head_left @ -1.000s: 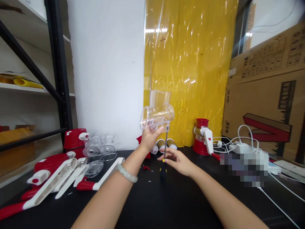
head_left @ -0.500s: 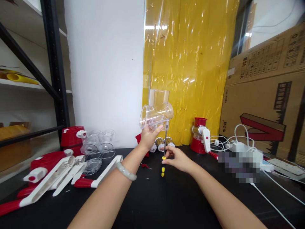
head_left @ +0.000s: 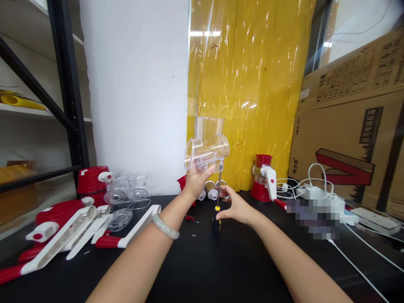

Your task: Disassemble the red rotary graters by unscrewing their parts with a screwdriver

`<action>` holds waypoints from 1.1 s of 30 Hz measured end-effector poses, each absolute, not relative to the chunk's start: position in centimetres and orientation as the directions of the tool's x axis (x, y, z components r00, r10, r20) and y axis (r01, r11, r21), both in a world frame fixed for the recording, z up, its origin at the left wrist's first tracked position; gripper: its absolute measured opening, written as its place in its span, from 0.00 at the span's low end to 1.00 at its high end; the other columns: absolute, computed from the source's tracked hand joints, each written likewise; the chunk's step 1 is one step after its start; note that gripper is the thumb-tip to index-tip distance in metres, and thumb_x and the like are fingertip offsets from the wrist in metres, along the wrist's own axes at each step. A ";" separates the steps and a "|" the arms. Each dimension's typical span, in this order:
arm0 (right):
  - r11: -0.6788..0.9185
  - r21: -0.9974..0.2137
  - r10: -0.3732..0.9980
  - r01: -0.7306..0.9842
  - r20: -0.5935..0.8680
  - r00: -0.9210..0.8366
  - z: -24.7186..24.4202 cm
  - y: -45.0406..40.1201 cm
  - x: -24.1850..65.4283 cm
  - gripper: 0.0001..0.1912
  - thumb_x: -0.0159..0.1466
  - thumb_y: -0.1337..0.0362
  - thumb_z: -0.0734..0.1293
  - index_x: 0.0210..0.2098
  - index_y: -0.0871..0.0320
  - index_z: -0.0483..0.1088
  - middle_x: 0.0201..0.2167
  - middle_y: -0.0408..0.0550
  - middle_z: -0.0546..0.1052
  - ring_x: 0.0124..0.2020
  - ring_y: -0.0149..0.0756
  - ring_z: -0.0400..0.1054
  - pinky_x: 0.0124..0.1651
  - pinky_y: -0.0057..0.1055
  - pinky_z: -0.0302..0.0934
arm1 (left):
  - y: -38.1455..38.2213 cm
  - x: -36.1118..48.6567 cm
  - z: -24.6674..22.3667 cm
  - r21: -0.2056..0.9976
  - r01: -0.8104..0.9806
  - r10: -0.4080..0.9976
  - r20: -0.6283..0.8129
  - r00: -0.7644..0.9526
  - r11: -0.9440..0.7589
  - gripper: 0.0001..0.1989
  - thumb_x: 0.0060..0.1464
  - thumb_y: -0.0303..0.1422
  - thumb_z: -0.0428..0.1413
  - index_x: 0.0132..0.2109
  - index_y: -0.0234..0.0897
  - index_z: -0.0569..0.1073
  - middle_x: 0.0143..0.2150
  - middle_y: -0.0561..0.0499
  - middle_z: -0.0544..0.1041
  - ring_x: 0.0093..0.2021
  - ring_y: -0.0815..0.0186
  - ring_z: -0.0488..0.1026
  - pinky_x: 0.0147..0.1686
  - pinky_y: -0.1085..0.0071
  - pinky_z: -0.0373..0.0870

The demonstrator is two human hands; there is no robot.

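My left hand [head_left: 195, 184] grips a clear plastic T-shaped housing [head_left: 208, 147] from below, keeping it raised above the black table. A screwdriver [head_left: 216, 224] with a black and yellow handle stands upright under it, handle down. Its tip meets the underside of the housing near the right end; any screw there is too small to make out. Around the top of the handle is my right hand [head_left: 236, 207], thumb against it and index finger raised beside the shaft. The remaining fingers are partly hidden.
Red bases [head_left: 93, 181], clear plastic parts [head_left: 121, 195] and white crank handles with red grips [head_left: 142, 227] lie at left. Metal drums [head_left: 211, 190] sit behind my hands. An assembled red-and-white grinder [head_left: 262, 185], white cables [head_left: 318, 185] and a large carton [head_left: 341, 126] occupy the right.
The screwdriver handle has turned, its yellow marks showing differently. My right hand's fingers have opened a little and shifted around it. My left hand and the housing stay almost still.
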State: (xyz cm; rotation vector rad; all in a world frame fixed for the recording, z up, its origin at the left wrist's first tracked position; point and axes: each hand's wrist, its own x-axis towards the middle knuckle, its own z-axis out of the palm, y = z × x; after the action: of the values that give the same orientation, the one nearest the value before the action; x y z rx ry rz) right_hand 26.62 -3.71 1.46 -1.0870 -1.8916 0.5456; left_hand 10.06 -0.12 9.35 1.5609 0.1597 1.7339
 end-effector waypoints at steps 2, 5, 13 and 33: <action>0.552 -0.737 0.823 0.391 0.406 -0.397 1.6 -4.0 26.7 0.45 0.48 0.56 0.77 0.61 0.53 0.57 0.54 0.53 0.67 0.58 0.42 0.61 0.58 0.43 0.58 | -0.1 10.1 9.4 0.565 -0.466 0.609 0.790 0.067 -0.681 0.22 0.43 0.35 0.64 0.46 0.40 0.68 0.46 0.48 0.78 0.48 0.61 0.75 0.53 0.60 0.67; 0.524 -0.801 0.779 0.291 0.313 -0.543 1.4 -4.1 26.5 0.37 0.57 0.55 0.72 0.61 0.55 0.56 0.45 0.51 0.73 0.51 0.40 0.68 0.55 0.43 0.61 | -0.2 10.2 9.3 0.562 -0.474 0.610 0.790 0.064 -0.678 0.22 0.43 0.35 0.64 0.46 0.40 0.68 0.46 0.48 0.78 0.48 0.61 0.75 0.53 0.60 0.67; 0.497 -0.752 0.816 0.432 0.236 -0.528 1.7 -4.2 27.2 0.54 0.47 0.56 0.77 0.66 0.53 0.48 0.56 0.55 0.66 0.59 0.43 0.60 0.59 0.42 0.56 | -0.3 10.3 9.3 0.564 -0.478 0.612 0.788 0.068 -0.673 0.22 0.43 0.35 0.64 0.46 0.39 0.68 0.47 0.48 0.77 0.49 0.61 0.74 0.55 0.60 0.66; 0.493 -0.646 0.863 0.583 0.281 -0.419 1.2 -4.1 27.0 0.56 0.45 0.53 0.78 0.66 0.59 0.51 0.49 0.54 0.70 0.50 0.43 0.66 0.55 0.42 0.59 | -0.2 10.2 9.2 0.570 -0.467 0.620 0.782 0.058 -0.676 0.21 0.44 0.35 0.64 0.46 0.39 0.67 0.46 0.47 0.78 0.48 0.61 0.75 0.53 0.60 0.67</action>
State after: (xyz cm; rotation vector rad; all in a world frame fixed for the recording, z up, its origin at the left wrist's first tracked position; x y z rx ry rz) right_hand 26.96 -4.05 1.23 -1.1843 -2.1473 0.6164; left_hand 10.16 -0.16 9.19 1.5420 0.1592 1.7308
